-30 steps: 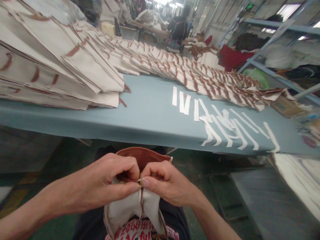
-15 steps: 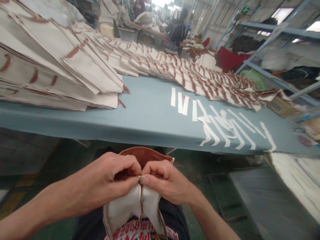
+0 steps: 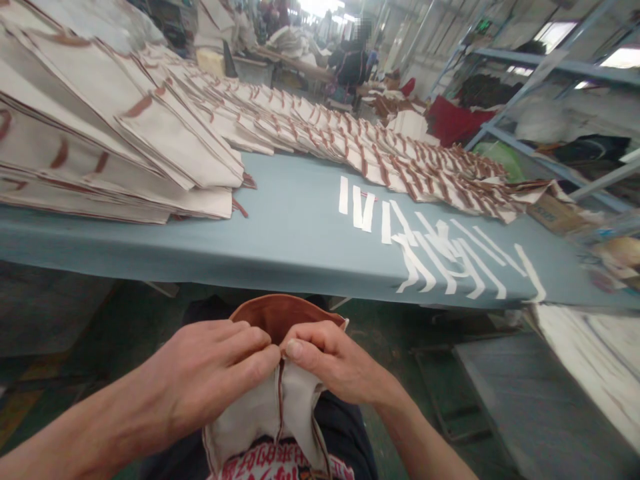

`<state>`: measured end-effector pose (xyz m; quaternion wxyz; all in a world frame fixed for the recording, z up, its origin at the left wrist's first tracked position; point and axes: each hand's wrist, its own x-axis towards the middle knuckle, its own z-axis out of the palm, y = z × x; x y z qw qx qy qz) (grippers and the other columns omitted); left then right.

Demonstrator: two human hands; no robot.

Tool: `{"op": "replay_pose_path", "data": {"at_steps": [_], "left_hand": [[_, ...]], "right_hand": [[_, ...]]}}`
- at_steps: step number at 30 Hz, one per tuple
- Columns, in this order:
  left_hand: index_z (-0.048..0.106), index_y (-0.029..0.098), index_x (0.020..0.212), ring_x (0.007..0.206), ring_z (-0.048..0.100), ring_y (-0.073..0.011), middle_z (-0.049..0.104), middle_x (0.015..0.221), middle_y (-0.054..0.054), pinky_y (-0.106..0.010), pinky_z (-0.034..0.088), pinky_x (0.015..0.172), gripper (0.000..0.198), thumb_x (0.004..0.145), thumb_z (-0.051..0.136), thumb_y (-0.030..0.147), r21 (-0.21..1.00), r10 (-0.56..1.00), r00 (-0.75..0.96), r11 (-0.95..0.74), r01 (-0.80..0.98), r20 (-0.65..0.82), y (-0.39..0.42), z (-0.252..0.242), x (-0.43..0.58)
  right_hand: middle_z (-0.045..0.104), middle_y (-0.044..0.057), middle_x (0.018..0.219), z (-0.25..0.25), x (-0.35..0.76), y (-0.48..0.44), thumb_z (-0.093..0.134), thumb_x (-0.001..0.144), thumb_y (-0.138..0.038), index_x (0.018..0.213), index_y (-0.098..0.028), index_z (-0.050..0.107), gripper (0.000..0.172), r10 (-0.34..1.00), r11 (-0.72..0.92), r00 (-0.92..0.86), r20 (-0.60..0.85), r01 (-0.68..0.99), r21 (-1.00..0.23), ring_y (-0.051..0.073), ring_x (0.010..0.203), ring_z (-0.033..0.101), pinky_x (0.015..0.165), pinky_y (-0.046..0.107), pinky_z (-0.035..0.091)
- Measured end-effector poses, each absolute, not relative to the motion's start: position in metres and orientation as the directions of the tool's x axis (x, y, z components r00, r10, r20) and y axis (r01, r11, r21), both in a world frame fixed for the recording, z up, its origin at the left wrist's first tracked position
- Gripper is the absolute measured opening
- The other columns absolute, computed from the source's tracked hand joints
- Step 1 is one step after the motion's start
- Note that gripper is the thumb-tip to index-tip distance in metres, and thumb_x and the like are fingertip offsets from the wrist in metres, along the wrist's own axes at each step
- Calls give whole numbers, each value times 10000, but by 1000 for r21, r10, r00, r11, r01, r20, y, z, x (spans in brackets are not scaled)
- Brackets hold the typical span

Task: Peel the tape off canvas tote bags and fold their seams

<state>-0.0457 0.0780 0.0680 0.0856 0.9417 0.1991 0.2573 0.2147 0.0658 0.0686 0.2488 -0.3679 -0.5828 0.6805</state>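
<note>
Cream fabric pouch [image 3: 297, 393], brown-lined, brown-seamed at the near side; held mouth-open over the lap [image 3: 347, 427], in front of the worktop [image 3: 285, 220]. Near edge pinched at the seam: by left hand [image 3: 213, 370], fingers bunched; by right hand [image 3: 330, 360], thumb laid over the edge; fingertips nearly meeting. On the worktop: cream pieces with brown trim [image 3: 185, 147], stacked at left, overlapping in rows behind; white strips [image 3: 368, 212], at right.

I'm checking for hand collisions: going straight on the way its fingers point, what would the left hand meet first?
Probably the right hand, its fingertips just ahead at the cloth; whether the hands touch is unclear.
</note>
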Motion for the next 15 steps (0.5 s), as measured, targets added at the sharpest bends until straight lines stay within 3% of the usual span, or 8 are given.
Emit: {"op": "replay_pose_path", "data": {"at_steps": [4,8,15], "left_hand": [[642,227,1201,812,727,-207,794,1030,-44,-319,537,772,299,1102,448,23,219,388,801,-921,321,457,81,69,-44],[649,211,1172,833,705,-199,778,1031,-50,-313,533,823,297,1142,420,24,205,385,773,-923,326,504,81,71,-40],[648,173,1230,909,675,-230,743,1024,-71,-344,538,864,292,1211,368,90,151,404,783,-913,379,472,68,82,-44]], "right_hand": [[397,-64,672,77,215,68,592,1134,-577,719,-235,446,558,792,14,-594,-140,247,-969,117,618,346,578,274,274],[496,-49,683,87,216,69,536,1126,-325,766,-231,490,375,788,217,-611,-75,389,-895,132,645,440,647,304,310],[561,-34,741,77,210,60,525,1144,-405,835,-220,576,364,829,129,-557,-48,275,-953,133,673,483,669,274,366]]}}
